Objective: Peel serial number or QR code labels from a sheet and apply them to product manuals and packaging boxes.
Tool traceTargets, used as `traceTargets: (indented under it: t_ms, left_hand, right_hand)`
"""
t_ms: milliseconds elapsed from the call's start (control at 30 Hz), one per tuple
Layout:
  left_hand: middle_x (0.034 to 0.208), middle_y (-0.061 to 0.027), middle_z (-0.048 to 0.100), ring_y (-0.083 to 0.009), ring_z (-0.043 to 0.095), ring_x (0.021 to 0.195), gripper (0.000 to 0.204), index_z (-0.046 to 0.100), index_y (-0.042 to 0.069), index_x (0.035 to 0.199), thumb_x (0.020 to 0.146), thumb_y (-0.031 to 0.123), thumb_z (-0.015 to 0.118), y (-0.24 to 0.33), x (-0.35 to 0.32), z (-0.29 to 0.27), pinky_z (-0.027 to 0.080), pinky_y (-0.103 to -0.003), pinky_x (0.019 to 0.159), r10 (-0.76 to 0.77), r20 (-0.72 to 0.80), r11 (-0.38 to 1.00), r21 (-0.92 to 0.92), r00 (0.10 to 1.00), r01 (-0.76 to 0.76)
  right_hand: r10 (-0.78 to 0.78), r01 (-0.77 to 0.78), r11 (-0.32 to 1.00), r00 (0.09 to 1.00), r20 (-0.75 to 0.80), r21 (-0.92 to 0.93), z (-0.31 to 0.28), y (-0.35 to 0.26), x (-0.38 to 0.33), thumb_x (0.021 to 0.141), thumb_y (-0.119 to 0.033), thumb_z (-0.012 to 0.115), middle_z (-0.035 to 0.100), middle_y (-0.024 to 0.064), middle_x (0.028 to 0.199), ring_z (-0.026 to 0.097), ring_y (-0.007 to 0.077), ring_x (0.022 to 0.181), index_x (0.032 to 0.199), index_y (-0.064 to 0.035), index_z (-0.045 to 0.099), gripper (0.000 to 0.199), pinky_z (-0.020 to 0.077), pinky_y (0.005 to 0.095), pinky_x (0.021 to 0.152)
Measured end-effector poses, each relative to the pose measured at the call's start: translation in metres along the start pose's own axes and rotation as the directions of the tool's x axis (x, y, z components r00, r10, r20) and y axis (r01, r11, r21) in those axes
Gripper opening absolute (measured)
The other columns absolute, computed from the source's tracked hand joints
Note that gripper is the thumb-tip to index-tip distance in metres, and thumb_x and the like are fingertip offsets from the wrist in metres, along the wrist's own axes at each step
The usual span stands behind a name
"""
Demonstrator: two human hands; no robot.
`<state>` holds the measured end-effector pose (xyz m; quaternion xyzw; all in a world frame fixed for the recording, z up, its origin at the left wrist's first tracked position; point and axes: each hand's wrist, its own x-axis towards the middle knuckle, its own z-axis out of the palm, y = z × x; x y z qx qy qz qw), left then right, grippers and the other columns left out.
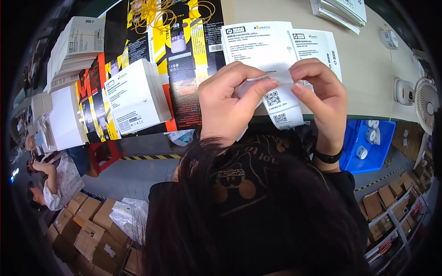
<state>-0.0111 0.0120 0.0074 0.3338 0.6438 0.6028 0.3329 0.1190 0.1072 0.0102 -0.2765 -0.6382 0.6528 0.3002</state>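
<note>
A white strip of QR-code labels (285, 117) hangs between my hands at the table's front edge. My left hand (228, 101) pinches it between thumb and forefinger, its other fingers curled in. On the strip's upper right edge, the thumb and fingertips of my right hand (327, 103) are closed. The exact meeting of fingertips and label is partly hidden. Just beyond my hands lie white printed packages (258, 41), flat on the table, with another white printed package (328, 53) overlapped at their right.
At the left, a stack of white printed packages (138, 99) rests on black-and-yellow printed cardboard (184, 69). Yellow rubber bands (149, 14) lie behind. A taller stack (78, 41) stands far left. To the right are a small fan (426, 101) and a blue bin (357, 158) holding label rolls.
</note>
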Motion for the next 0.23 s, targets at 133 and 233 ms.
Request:
traceTargets:
  t_ms: [133, 233]
  left_hand:
    - [0.063, -0.0055, 0.058, -0.0115, 0.054, 0.055, 0.015, 0.062, -0.001, 0.075, 0.071, 0.012, 0.07, 0.0015, -0.0019, -0.0001, 0.041, -0.025, 0.051, -0.063, 0.027, 0.997, 0.056, 0.998, 0.061]
    - [0.062, -0.0058, 0.058, -0.0105, 0.052, 0.055, 0.02, 0.063, 0.0, 0.074, 0.072, 0.018, 0.07, 0.0016, -0.0002, -0.0024, 0.041, -0.024, 0.05, -0.064, 0.108, 0.981, 0.192, 0.992, 0.042]
  right_hand:
    - [-0.022, 0.029, 0.996, 0.996, 0.083, -0.088, -0.0079, 0.0001, 0.0044, 0.073, -0.003, 0.065, 0.058, 0.006, 0.088, 0.054, 0.0138, 0.083, 0.081, 0.0009, 0.06, 0.011, 0.0409, 0.0246, 0.077]
    - [-0.138, 0.163, 0.962, 0.983, 0.123, -0.22, -0.0109, 0.0023, 0.0071, 0.073, -0.002, 0.064, 0.058, 0.0075, 0.09, 0.054, 0.0178, 0.085, 0.084, -0.0005, 0.061, 0.012, 0.0417, 0.0276, 0.08]
